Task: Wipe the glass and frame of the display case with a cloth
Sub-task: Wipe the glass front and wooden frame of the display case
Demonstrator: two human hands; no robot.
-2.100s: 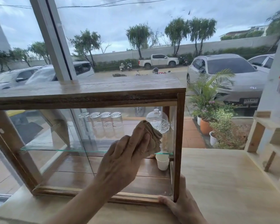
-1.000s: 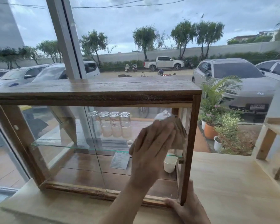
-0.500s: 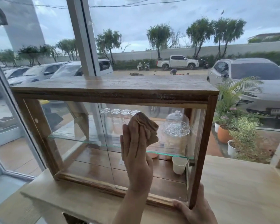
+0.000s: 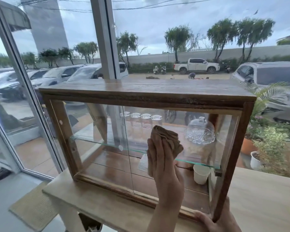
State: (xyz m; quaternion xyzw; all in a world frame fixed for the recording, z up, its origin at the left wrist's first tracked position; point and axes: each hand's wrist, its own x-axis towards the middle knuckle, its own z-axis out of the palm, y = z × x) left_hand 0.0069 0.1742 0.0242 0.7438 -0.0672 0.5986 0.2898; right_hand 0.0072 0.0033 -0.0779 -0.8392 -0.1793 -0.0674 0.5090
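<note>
Pressing flat against the front glass (image 4: 107, 148) of the case (image 4: 147, 96), the cloth (image 4: 166, 139) is sitting right of the pane's middle, level with the inner glass shelf (image 4: 94, 140). It is bunched into a wad, and the left hand (image 4: 164, 168) is holding it there, fingers (image 4: 155, 153) stretched upward and laid over the cloth, pinning it to the pane rather than curling round it.

That left hand is clearly the working one. From the fingers, most of the unwiped-looking glass is lying off to the left, a long stretch running sideways toward the left post (image 4: 63, 139). The case's long axis is running left to right, so broad sideways sweeps look like the natural next strokes. The wooden frame is wrapping the pane all round: top board just above, bottom rail (image 4: 117, 188) below the wrist, right post (image 4: 231, 164) near on the other side.

Down at the bottom right corner, the right hand (image 4: 219, 220) is gripping the foot of that post, fingers closed around the wood, apparently bracing the case on the tabletop (image 4: 261, 198).

Inside, jars (image 4: 141, 123), a glass dome (image 4: 199, 131) and a white cup (image 4: 201, 175) are sitting behind the pane, out of the cloth's reach.
</note>
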